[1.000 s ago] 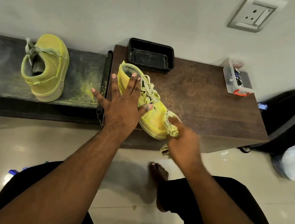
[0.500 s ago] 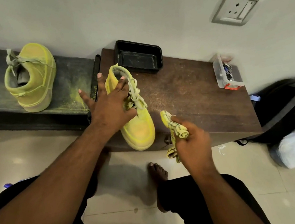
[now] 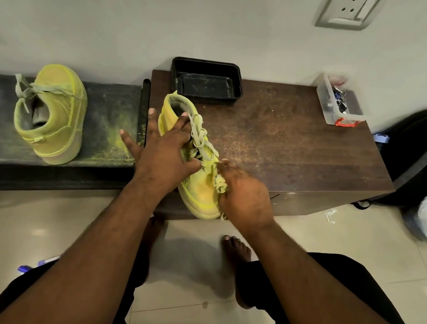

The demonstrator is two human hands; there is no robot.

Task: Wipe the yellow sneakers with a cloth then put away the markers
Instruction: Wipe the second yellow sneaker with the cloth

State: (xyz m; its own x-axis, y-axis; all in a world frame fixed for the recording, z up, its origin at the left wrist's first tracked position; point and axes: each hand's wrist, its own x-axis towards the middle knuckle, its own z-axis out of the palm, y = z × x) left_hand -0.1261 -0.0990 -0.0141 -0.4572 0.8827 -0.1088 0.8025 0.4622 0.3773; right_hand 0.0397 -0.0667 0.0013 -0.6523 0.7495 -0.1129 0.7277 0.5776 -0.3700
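Pinching a crumpled yellow-stained cloth point(image 3: 220, 185), my right hand point(image 3: 244, 201) rubbed the near yellow suede sneaker's point(image 3: 197, 190) toe on the brown wooden table point(image 3: 299, 146); left hand point(image 3: 163, 154) pressed, fingers spread, over its laces. Soft upper; best steadied at the collar.

Black plastic tray point(image 3: 206, 82) against the wall on a brown wooden table point(image 3: 300, 151), clear lidded box point(image 3: 337, 102) at its far corner, wall socket point(image 3: 352, 0) above, backpack point(image 3: 426, 151) on the floor.

Two yellow suede high-top sneakers, one point(image 3: 198, 179) on a speckled brown wooden table point(image 3: 299, 146) and one point(image 3: 53, 114) on a dark bench dusted yellow point(image 3: 112, 136), carry pale grey-green laces, beside a black plastic tray point(image 3: 206, 80).
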